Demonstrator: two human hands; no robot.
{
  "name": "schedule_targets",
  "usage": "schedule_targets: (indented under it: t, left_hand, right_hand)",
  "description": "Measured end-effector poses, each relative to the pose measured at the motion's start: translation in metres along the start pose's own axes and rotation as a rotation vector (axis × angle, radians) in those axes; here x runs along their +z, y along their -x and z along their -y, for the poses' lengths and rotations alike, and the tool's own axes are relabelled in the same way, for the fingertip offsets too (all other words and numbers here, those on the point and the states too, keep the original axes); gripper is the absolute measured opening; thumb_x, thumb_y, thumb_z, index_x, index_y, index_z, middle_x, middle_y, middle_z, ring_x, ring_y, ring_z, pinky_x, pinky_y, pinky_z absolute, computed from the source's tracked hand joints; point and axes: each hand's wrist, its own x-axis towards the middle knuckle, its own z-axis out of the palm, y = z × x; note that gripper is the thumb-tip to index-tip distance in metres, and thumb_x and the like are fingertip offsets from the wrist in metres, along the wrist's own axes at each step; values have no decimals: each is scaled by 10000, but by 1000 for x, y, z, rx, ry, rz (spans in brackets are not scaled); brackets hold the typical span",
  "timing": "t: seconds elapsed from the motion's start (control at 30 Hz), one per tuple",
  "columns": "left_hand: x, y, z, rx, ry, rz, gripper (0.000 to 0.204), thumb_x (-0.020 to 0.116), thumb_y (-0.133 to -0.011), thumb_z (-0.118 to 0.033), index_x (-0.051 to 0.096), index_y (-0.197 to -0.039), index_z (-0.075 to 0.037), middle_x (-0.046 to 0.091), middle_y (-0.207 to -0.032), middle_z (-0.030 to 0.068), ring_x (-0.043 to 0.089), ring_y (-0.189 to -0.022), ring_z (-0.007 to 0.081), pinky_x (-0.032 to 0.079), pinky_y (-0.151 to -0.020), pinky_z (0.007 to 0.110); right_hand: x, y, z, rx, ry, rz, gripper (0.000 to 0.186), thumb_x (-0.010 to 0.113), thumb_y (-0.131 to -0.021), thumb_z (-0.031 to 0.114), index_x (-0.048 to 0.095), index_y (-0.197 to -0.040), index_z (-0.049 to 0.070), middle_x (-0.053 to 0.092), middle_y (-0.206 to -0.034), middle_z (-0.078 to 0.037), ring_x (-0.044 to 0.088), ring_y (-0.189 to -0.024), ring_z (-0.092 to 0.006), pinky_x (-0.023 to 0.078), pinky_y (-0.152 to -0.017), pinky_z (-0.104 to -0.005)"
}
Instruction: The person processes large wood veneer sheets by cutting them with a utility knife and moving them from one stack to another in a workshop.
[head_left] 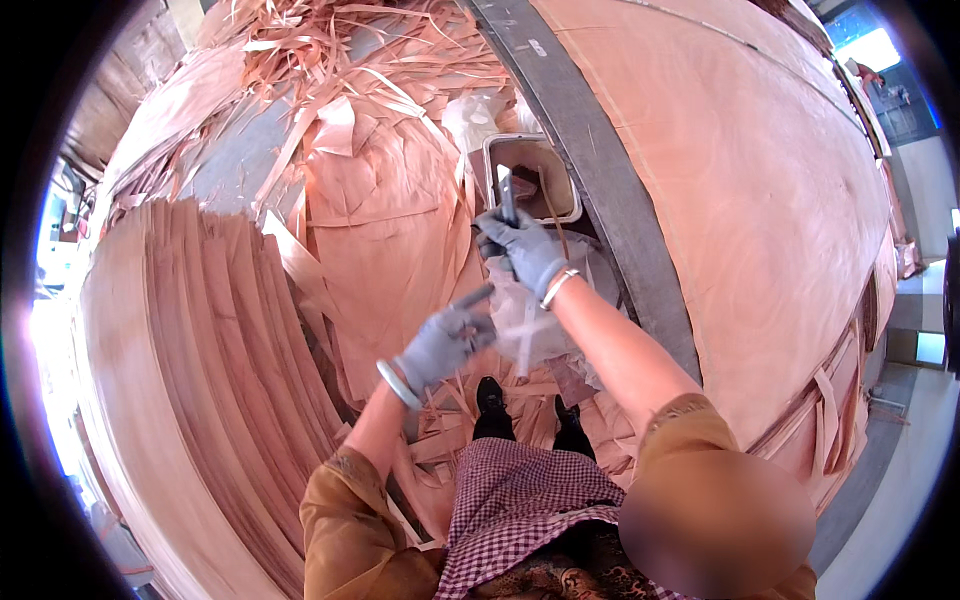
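Observation:
My right hand [520,240] in a grey glove is closed around a dark tool with a pale, flat tip [506,190], held upright before the open bucket. My left hand [450,340], also gloved, is below and left of it, blurred, with one finger reaching out; whether it holds anything is unclear. Beside it lie crumpled translucent plastic [580,270] and a blurred pale strip. The bucket [572,205] is pale-rimmed, with reddish and dark contents.
Stacked veneer sheets [190,390] stand at left, veneer scraps [370,170] cover much of the middle and floor. A large veneer sheet [750,230] lies on the right beside a long grey metal edge [640,260]. My shoes show below.

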Motion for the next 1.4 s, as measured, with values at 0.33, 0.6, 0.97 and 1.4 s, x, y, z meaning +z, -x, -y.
schedule_targets:
  t: [0.33,0.6,0.97,1.4]
  left_hand:
    - [-47,-198,-8,-48,-1199,-454,169,557,-800,-179,679,-878,-93,646,-937,142,630,-862,318,512,-728,386]
    - [-28,-241,10,83,-1517,-388,185,517,-835,-151,701,-834,-135,666,-847,102,654,-785,279,519,-663,371]
    - [-64,-218,24,70,-1270,-462,127,554,-776,-125,674,-818,-124,643,-852,83,634,-811,267,510,-707,369]
    - [-199,222,156,-471,-213,-1237,187,434,-924,-135,600,-912,-48,605,-786,64,582,-758,187,461,-673,291]
  right_hand:
    - [-28,92,56,-194,388,-82,162,563,-848,92,642,-975,30,549,-714,34,447,-594,-38,388,-524,-198]
    - [-62,40,11,-161,495,-35,176,533,-802,103,638,-921,26,583,-711,-3,480,-599,-68,403,-542,-229]
    - [-33,37,33,19,400,-17,172,519,-817,111,631,-919,31,534,-704,4,437,-570,-75,376,-524,-218]
    - [-34,13,-14,-208,627,-30,128,565,-821,154,630,-911,91,517,-660,29,428,-519,-77,364,-456,-262]
